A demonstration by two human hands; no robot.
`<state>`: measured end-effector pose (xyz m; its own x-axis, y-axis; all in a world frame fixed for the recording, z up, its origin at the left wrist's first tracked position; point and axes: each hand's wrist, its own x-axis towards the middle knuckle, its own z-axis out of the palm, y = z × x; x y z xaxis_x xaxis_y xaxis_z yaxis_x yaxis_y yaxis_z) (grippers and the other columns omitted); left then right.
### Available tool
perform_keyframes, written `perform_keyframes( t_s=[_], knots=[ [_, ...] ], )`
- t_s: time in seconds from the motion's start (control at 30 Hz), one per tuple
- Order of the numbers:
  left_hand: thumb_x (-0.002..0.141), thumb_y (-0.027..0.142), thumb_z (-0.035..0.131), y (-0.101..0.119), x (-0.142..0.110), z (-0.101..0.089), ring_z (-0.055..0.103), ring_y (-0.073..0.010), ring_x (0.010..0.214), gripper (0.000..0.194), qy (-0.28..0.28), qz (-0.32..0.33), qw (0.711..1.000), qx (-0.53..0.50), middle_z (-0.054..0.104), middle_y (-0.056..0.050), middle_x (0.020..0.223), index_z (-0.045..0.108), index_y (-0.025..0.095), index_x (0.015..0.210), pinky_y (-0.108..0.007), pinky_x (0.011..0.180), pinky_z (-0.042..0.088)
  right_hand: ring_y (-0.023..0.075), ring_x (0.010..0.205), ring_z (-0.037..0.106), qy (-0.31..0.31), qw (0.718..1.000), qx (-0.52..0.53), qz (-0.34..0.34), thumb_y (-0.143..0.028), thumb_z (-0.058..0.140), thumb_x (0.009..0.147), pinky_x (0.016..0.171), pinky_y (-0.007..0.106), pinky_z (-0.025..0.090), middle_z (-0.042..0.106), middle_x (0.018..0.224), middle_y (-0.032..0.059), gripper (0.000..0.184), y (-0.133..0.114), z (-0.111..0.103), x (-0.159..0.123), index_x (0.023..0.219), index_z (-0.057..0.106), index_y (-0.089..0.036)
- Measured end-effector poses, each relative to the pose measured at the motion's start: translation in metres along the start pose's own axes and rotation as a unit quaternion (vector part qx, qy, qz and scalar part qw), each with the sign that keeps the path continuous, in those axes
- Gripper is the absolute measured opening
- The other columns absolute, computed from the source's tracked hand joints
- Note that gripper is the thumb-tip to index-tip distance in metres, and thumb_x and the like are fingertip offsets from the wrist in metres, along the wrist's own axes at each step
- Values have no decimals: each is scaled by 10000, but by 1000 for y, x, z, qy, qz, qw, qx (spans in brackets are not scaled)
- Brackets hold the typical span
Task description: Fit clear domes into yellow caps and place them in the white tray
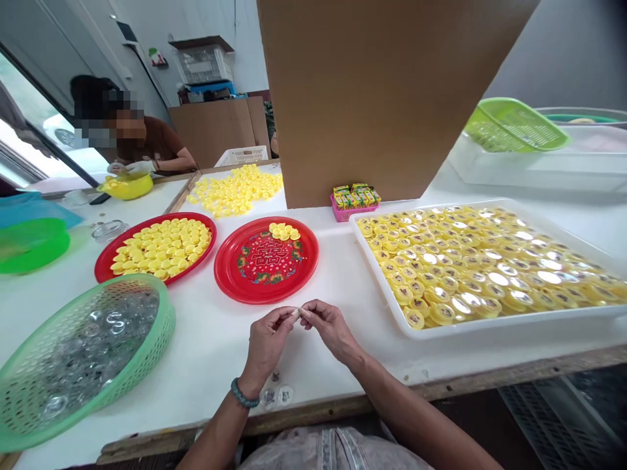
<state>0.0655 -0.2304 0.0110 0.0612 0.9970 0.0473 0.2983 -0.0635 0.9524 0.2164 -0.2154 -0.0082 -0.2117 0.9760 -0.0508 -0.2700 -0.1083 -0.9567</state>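
Note:
My left hand [272, 333] and my right hand [327, 324] meet above the table, just in front of a red round tray [228, 274]. Fingertips of both are pinched together on something small and pale, too hidden to name. A little pile of yellow discs [284, 232] lies at the far right of that tray. Beneath my left wrist, a few clear round covers [285, 394] lie near the table's front edge. To the right, a white tray [386, 297] is filled with yellow discs under shiny clear covers.
At left stand a green basket [161, 326] of clear plastic pieces and a red tray [105, 264] heaped with yellow discs. Loose yellow discs [240, 189] lie behind. A pink basket [355, 213] of small boxes sits by the cardboard panel [362, 98]. A co-worker [164, 147] sits back left at a yellow bowl [132, 188].

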Motion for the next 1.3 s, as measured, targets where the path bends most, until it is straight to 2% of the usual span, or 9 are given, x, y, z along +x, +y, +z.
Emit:
perform_keyframes(
  t_s=[0.17, 0.37, 0.47, 0.6, 0.77, 0.87, 1.0, 1.17, 1.3],
  knots=[
    [792, 304, 646, -2, 0, 5, 592, -169, 702, 139, -27, -33, 998, -52, 659, -24, 787, 647, 184, 863, -252, 652, 468, 118, 631, 500, 8, 1000, 21, -2, -392, 646, 757, 614, 248, 398, 567, 642, 0, 239, -4, -8, -2, 733, 636, -154],
    [754, 302, 697, 0, 4, 12, 585, -158, 663, 210, -10, -98, 976, -193, 663, -65, 786, 630, 133, 857, -246, 623, 450, 121, 665, 500, -14, 999, 47, 15, -396, 664, 745, 647, 255, 392, 573, 684, 3, 249, -5, -11, -6, 771, 629, -151],
    [747, 307, 709, 0, 1, 20, 580, -153, 669, 221, -8, -120, 967, -224, 666, -82, 811, 632, 122, 840, -244, 629, 445, 125, 676, 496, -13, 998, 69, 4, -415, 656, 749, 668, 262, 397, 558, 689, -2, 264, -4, -13, -6, 749, 603, -156],
    [749, 311, 704, -1, -3, 25, 582, -164, 717, 211, -22, -114, 975, -192, 660, -70, 814, 655, 133, 852, -246, 654, 455, 119, 675, 466, -22, 998, 44, -25, -415, 615, 791, 662, 254, 383, 523, 691, -12, 260, -5, -17, -7, 747, 572, -163],
    [771, 281, 673, 8, 2, 13, 604, -198, 817, 210, -31, -9, 998, -57, 669, -47, 882, 664, 190, 960, -283, 744, 474, 117, 669, 452, -54, 997, -19, -42, -426, 588, 814, 654, 249, 363, 514, 680, -16, 264, -7, -20, -9, 759, 560, -169],
    [796, 273, 640, 14, 3, 9, 612, -192, 766, 128, -40, 24, 999, 11, 676, -34, 829, 676, 191, 888, -279, 724, 478, 118, 659, 458, -54, 997, -33, -41, -420, 579, 823, 644, 253, 368, 518, 667, -12, 262, -6, -20, -9, 760, 563, -166],
    [805, 271, 630, 15, -1, 12, 602, -165, 705, 98, -35, 44, 997, 47, 670, -2, 786, 656, 213, 880, -245, 665, 468, 119, 638, 472, -40, 998, -41, -40, -415, 574, 825, 621, 252, 388, 525, 648, -9, 259, -5, -21, -10, 758, 568, -164],
    [817, 260, 595, 11, -3, 16, 603, -167, 692, 116, -42, 2, 998, 42, 655, 3, 752, 622, 224, 924, -247, 640, 461, 122, 649, 510, -11, 994, -85, -60, -351, 537, 854, 630, 259, 432, 547, 690, 0, 192, -7, -19, -12, 819, 580, -167],
    [803, 302, 609, 9, 2, 18, 614, -191, 672, 150, -27, -75, 994, -71, 648, -26, 708, 560, 183, 881, -277, 632, 473, 141, 756, 554, -2, 977, -169, -133, -250, 496, 872, 702, 283, 468, 593, 864, 42, 152, -6, -18, -15, 970, 593, -186]
  ],
)
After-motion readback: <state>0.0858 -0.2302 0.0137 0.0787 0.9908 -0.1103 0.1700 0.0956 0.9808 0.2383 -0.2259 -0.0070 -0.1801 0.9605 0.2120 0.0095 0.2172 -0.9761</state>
